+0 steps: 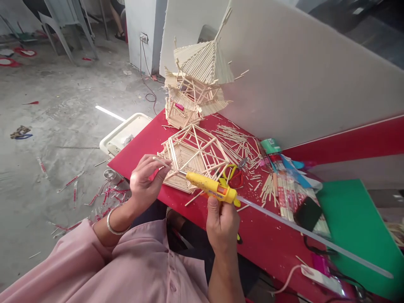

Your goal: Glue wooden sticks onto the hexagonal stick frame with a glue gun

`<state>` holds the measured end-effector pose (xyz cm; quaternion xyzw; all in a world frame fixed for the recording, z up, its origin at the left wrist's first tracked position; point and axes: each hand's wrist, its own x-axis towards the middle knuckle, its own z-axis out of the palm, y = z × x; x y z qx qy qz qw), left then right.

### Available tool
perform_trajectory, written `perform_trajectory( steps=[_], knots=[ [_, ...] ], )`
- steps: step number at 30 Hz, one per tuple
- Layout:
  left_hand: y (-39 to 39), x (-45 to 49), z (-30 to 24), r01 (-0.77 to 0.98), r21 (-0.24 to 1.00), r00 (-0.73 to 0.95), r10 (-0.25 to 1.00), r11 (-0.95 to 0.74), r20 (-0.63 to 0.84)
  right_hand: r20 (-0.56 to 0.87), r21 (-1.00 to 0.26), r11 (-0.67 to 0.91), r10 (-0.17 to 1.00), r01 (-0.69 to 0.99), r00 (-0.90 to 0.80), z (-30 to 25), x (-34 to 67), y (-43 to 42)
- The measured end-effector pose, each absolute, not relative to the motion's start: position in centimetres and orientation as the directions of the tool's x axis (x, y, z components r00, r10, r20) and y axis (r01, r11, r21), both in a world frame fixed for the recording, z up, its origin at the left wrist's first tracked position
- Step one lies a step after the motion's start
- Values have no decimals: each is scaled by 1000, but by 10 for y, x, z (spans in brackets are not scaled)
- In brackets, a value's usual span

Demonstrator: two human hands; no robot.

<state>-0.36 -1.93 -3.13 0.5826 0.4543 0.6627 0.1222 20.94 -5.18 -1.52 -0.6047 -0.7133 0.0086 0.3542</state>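
Note:
My left hand (147, 179) pinches a short thin wooden stick (161, 161) between thumb and fingers. My right hand (222, 223) is wrapped round a yellow hot glue gun (210, 185), whose metal nozzle points left at the end of that stick. A long translucent glue stick (315, 233) juts from the back of the gun. Behind both hands, an open frame of wooden sticks (192, 153) lies on the red table (252, 240). Beyond it rises a tiered stick-built pagoda model (202, 63) with slatted roofs. Yellow-handled scissors (232, 174) lie partly hidden behind the gun.
Loose sticks (235, 141) are spread over the table. To the right are packs of sticks (287, 198), a dark phone-like object (307, 213), a green board (356, 227) and a white power strip (322, 278). A white stool (109, 143) stands left; wrappers (107, 193) litter the floor.

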Motion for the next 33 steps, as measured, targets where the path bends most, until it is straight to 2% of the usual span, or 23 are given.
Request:
perform_trajectory(
  steps=[33],
  knots=[
    [-14,1,-37,353,755,-315,690,-552,652,443,-502,208,895,840,43,-19,212,-54]
  ],
)
